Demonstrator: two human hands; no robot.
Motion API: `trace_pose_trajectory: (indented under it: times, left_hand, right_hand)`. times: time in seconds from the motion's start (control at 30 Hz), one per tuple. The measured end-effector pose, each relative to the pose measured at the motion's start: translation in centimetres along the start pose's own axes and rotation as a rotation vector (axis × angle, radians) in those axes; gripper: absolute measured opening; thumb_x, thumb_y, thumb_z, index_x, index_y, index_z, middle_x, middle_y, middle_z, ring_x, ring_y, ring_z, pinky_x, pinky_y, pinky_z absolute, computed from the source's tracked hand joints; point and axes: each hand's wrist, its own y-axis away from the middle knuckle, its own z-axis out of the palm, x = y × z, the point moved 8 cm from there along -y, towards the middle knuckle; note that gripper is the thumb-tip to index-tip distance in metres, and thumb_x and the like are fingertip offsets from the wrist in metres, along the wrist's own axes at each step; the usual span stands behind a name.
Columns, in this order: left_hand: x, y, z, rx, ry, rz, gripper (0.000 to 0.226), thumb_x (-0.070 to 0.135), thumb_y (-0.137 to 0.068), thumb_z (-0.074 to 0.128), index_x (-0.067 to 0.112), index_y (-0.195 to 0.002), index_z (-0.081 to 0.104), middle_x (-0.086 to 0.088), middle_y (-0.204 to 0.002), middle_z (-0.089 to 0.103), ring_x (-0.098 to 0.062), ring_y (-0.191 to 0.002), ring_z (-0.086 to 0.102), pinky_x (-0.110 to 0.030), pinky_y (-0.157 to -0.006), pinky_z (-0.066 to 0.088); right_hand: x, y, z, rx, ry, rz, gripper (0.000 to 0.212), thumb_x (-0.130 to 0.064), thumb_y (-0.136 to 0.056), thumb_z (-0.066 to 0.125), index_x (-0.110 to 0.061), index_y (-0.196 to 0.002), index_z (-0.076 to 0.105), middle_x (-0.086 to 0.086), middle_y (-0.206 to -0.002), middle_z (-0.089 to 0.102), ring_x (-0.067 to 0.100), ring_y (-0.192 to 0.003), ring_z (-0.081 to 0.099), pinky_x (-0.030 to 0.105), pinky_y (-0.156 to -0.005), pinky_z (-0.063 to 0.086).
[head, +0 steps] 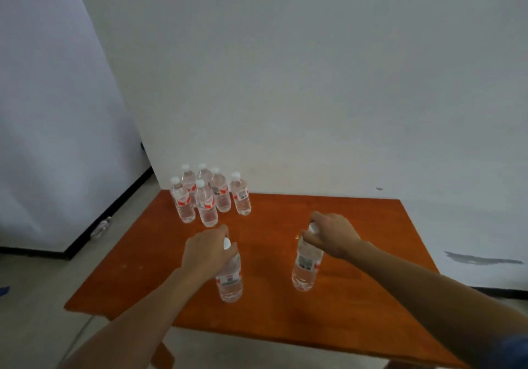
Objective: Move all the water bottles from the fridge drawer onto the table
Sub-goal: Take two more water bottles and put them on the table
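Two clear water bottles with white caps stand upright on the orange wooden table [371, 254]. My left hand [207, 250] grips the neck of the left bottle [230, 281] from above. My right hand [333, 236] grips the cap and neck of the right bottle [305, 268]. Both bottle bases appear to touch the tabletop. Several more bottles [210, 196] with red and white labels stand clustered at the table's far left corner. The fridge drawer is out of view.
A white wall rises directly behind the table. Left of the table lies grey floor with a black baseboard [114, 206] and another bottle [101, 227] lying on the floor near it. A table leg [163, 356] shows below the near edge.
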Motion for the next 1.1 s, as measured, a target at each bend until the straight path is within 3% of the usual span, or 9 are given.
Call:
trace_pose_trajectory:
  times: [0.2,0.3,0.43,0.6,0.7,0.87,0.97,1.1]
  left_hand:
    - [-5.2,-8.6,3.3,-0.033,0.052,-0.021,0.026,0.048,-0.091,0.054,0.025,-0.105,0.055,0.010,-0.090,0.063,-0.005,-0.073,0.057,-0.017,-0.056,0.038]
    - [-6.7,-13.6,5.4,-0.071,0.053,0.006,0.027,0.047,-0.092,0.053,0.026,-0.108,0.054,0.008,-0.099,0.065,-0.005,-0.076,0.054,-0.017,-0.055,0.032]
    - [-7.9,-20.0,7.4,-0.133,0.039,0.047,0.030,0.047,-0.092,0.053,0.022,-0.108,0.056,0.006,-0.098,0.065,-0.009,-0.082,0.059,-0.021,-0.066,0.041]
    - [-9.1,-26.1,9.3,-0.127,0.032,0.132,0.037,0.046,-0.093,0.050,0.023,-0.122,0.051,0.005,-0.106,0.067,-0.012,-0.086,0.064,-0.022,-0.069,0.046]
    - [-9.8,-29.2,10.5,-0.143,-0.040,0.205,0.036,0.048,-0.094,0.045,0.023,-0.119,0.053,0.004,-0.110,0.066,-0.014,-0.091,0.063,-0.026,-0.070,0.045]
    - [-10.6,-33.4,11.9,-0.182,-0.034,0.316,0.035,0.043,-0.094,0.047,0.018,-0.119,0.053,0.000,-0.106,0.065,-0.019,-0.092,0.062,-0.034,-0.077,0.048]
    - [-11.1,-34.2,13.3,-0.218,-0.021,0.388,0.031,0.041,-0.095,0.047,0.020,-0.117,0.054,0.001,-0.099,0.065,-0.014,-0.084,0.061,-0.027,-0.067,0.042]
    - [-11.7,-35.2,14.2,-0.236,0.063,0.453,0.033,0.041,-0.094,0.049,0.022,-0.121,0.053,0.005,-0.095,0.064,-0.008,-0.075,0.052,-0.023,-0.065,0.037]
  right_hand:
    - [-1.1,-10.6,3.3,0.012,0.022,0.006,0.038,-0.054,-0.092,0.049,-0.018,-0.101,0.055,-0.005,-0.084,0.056,0.011,-0.071,0.055,0.021,-0.056,0.038]
    - [-0.7,-16.7,5.8,0.008,-0.007,0.035,0.039,-0.055,-0.091,0.050,-0.018,-0.103,0.057,-0.004,-0.089,0.061,0.013,-0.075,0.058,0.024,-0.060,0.044]
    - [-0.4,-23.8,9.0,-0.021,-0.068,0.092,0.039,-0.052,-0.092,0.052,-0.017,-0.110,0.056,0.001,-0.103,0.065,0.013,-0.079,0.056,0.025,-0.065,0.046]
    - [-0.8,-30.9,11.4,-0.037,-0.089,0.104,0.039,-0.048,-0.094,0.052,-0.017,-0.117,0.054,0.003,-0.115,0.062,0.019,-0.092,0.062,0.028,-0.075,0.050]
    - [-1.3,-34.0,12.3,-0.062,-0.075,0.127,0.038,-0.043,-0.095,0.051,-0.017,-0.122,0.053,0.005,-0.118,0.057,0.020,-0.095,0.061,0.030,-0.078,0.049]
    - [-1.4,-36.0,14.0,-0.090,-0.054,0.226,0.036,-0.038,-0.096,0.054,-0.019,-0.127,0.052,0.007,-0.120,0.053,0.021,-0.093,0.059,0.026,-0.071,0.044]
    - [-1.9,-36.4,14.7,-0.097,-0.040,0.283,0.038,-0.034,-0.096,0.054,-0.020,-0.131,0.049,0.008,-0.125,0.051,0.021,-0.094,0.060,0.024,-0.071,0.044]
    - [-2.9,-36.9,15.3,-0.112,-0.050,0.325,0.046,-0.027,-0.097,0.053,-0.023,-0.141,0.039,0.008,-0.133,0.048,0.025,-0.102,0.061,0.031,-0.080,0.053]
